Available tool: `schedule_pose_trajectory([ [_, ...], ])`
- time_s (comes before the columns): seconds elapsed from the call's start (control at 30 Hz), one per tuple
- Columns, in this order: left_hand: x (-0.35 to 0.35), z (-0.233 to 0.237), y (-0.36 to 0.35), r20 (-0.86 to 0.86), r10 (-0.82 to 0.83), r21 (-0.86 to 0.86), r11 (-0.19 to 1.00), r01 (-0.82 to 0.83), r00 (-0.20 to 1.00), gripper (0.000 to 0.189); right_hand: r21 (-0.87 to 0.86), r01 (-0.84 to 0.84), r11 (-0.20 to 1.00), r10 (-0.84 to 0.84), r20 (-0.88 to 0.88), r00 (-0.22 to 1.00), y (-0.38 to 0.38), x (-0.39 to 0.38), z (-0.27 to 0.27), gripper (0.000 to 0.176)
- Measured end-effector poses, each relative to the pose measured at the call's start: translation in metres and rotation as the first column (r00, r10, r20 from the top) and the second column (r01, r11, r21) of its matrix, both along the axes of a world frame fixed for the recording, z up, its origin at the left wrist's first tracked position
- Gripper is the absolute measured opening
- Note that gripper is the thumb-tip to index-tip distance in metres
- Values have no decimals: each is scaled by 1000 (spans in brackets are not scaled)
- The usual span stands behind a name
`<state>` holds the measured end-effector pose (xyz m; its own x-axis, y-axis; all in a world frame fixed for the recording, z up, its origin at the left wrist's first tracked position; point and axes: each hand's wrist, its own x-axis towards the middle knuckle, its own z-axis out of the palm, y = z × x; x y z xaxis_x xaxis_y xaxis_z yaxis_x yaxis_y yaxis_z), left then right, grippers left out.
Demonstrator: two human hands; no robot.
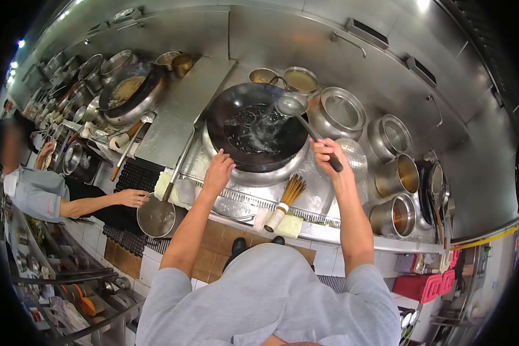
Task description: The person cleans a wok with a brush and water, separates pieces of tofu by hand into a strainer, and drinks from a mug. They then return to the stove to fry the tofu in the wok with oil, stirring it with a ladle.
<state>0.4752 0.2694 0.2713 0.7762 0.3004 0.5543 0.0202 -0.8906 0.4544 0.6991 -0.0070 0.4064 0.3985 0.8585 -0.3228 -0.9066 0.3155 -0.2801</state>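
A large black wok (216, 109) sits on a round steel burner ring, with dark, shiny liquid and wisps of steam inside it. My right hand (328, 155) is closed around the dark handle of a ladle (292, 105), whose round metal bowl hangs over the right part of the wok. At the wok's front left rim is my left hand (218, 173), fingers bent over the edge where the near loop handle would be hidden. A long-handled tool (181, 164) leans just left of that hand. A bamboo brush (286, 202) lies at the stove's front edge.
Steel pots (398, 176) stand along the right, beside a perforated skimmer (352, 158). Lidded containers (343, 108) line the back. At left, a person (37, 193) reaches toward a steel pot (155, 218) near another wok (127, 92). A folded cloth (293, 226) lies at the front edge.
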Motion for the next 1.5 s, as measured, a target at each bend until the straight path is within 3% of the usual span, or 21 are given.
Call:
schedule_pose_trajectory([
  [0.13,-1,4,2,-47,-18,-52,999,15,999,12,-252,-19,967,94,287,953,8,-1,-15,11],
  [0.17,-1,3,2,-49,-47,-54,998,44,998,12,-365,87,927,91,442,892,10,-10,-7,10],
  [0.23,1,2,5,-47,-25,-19,1000,24,999,9,-301,186,935,7,540,842,1,-4,-20,6],
  [0.33,-3,11,-5,-32,45,43,998,-43,998,21,230,99,968,-110,34,993,-35,27,-32,14],
  [0.43,-7,41,-49,63,81,34,996,-83,995,28,165,170,972,-187,93,978,-66,69,-45,11],
  [0.5,-7,45,-92,14,-22,-200,979,24,1000,29,98,101,990,-123,246,961,-91,111,-57,10],
  [0.57,0,11,-136,-127,-178,-548,833,80,976,30,-441,432,786,-35,667,744,-109,146,-67,12],
  [0.6,7,6,-164,-187,-273,-686,724,74,944,30,-544,513,664,93,741,665,-117,159,-70,17],
  [0.63,18,-1,-191,-223,-371,-802,596,47,901,30,-551,504,665,94,731,675,-126,179,-82,17],
  [0.7,43,-56,-232,-178,-490,-863,494,103,854,32,-492,757,430,366,862,352,-143,222,-115,12],
  [0.83,106,-132,-313,-214,-575,-970,27,-243,789,46,-701,483,524,381,701,603,-163,288,-135,11],
  [0.87,121,-144,-332,-221,-571,-968,27,-250,791,46,-535,206,820,150,547,823,-171,297,-149,10],
  [0.9,138,-153,-348,-240,-567,-921,-123,-369,788,49,-177,21,984,24,248,968,-177,303,-158,11],
  [0.93,156,-158,-360,-256,-566,-843,-266,-468,784,52,-70,81,994,-66,196,978,-178,287,-156,10],
  [0.97,172,-158,-373,-258,-565,-845,-261,-467,783,52,32,147,989,-150,132,980,-177,256,-153,9],
  [1.03,201,-155,-390,-13,-540,-611,-662,-434,841,57,165,165,972,-180,75,981,-182,231,-158,11],
  [1.1,217,-127,-389,26,-595,-641,-626,-444,803,41,272,217,937,-196,-100,975,-195,201,-131,12],
  [1.17,222,-117,-387,-34,-596,-840,-417,-346,802,23,286,210,935,-196,-77,978,-217,181,-121,12],
  [1.23,234,-84,-368,-59,-598,-794,-457,-400,799,14,70,195,978,-200,74,977,-239,152,-95,12],
  [1.4,257,-52,-339,-164,-668,-814,-324,-483,725,9,-130,173,976,-170,31,985,-270,86,-74,11],
  [1.5,271,-45,-329,-229,-716,-946,2,-325,660,20,-287,186,940,-97,299,949,-284,46,-111,26],
])
